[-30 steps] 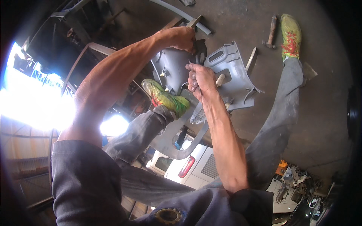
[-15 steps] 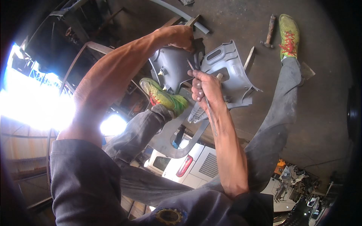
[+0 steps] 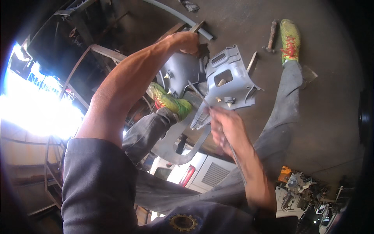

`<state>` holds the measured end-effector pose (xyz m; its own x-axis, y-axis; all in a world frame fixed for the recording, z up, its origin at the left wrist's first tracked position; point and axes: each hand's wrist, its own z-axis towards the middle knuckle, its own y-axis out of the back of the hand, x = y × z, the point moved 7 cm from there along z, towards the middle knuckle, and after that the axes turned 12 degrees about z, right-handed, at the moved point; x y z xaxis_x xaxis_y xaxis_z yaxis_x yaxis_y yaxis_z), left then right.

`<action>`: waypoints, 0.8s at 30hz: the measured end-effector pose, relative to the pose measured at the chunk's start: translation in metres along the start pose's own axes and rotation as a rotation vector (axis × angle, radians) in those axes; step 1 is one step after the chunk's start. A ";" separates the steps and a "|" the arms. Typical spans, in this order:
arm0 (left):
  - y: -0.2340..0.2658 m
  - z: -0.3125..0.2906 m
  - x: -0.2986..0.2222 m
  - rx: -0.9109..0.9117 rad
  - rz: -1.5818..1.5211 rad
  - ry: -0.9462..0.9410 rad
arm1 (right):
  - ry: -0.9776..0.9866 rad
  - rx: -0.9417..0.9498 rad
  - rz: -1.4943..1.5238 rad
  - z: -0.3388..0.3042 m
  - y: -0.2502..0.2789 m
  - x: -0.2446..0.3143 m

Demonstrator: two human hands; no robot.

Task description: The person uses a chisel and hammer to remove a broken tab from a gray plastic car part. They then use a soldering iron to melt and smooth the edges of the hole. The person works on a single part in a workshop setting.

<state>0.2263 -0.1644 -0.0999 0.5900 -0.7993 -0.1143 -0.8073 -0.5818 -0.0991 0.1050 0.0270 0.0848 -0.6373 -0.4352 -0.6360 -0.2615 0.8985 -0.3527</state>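
Observation:
My left hand (image 3: 188,42), closed, grips the far edge of a grey moulded plastic panel (image 3: 181,74); its fingertips are mostly hidden. My right hand (image 3: 230,126) is slightly blurred and wrapped round a thin metal rod (image 3: 199,93). One end of the rod points at the panel's near right edge, and the other runs back along my forearm. Whether the tip touches the panel cannot be made out. Just right of it lies a second grey plastic trim piece (image 3: 237,90) with a square opening, an oval slot and clips. My left shoe (image 3: 169,102) is close against the panel.
A hammer (image 3: 271,37) lies on the floor beside my right shoe (image 3: 290,41). Beyond my left hand is a curved grey pipe (image 3: 183,17). A metal frame (image 3: 103,50) stands at left. Below are a white vehicle (image 3: 212,169) and a heap of parts (image 3: 300,183) at right.
My right hand has drawn back toward me and to the right with the rod, uncovering the trim piece's square opening. My left hand stays on the panel's far edge.

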 end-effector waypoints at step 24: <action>0.003 -0.153 0.023 -0.943 -0.130 0.148 | 0.929 -0.191 -1.234 -0.023 0.014 0.028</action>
<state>0.2353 -0.2080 0.0483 0.7199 -0.6936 -0.0259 -0.4523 -0.4971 0.7405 0.0664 0.0288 0.0774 -0.1558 -0.7606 0.6303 -0.9819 0.0496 -0.1828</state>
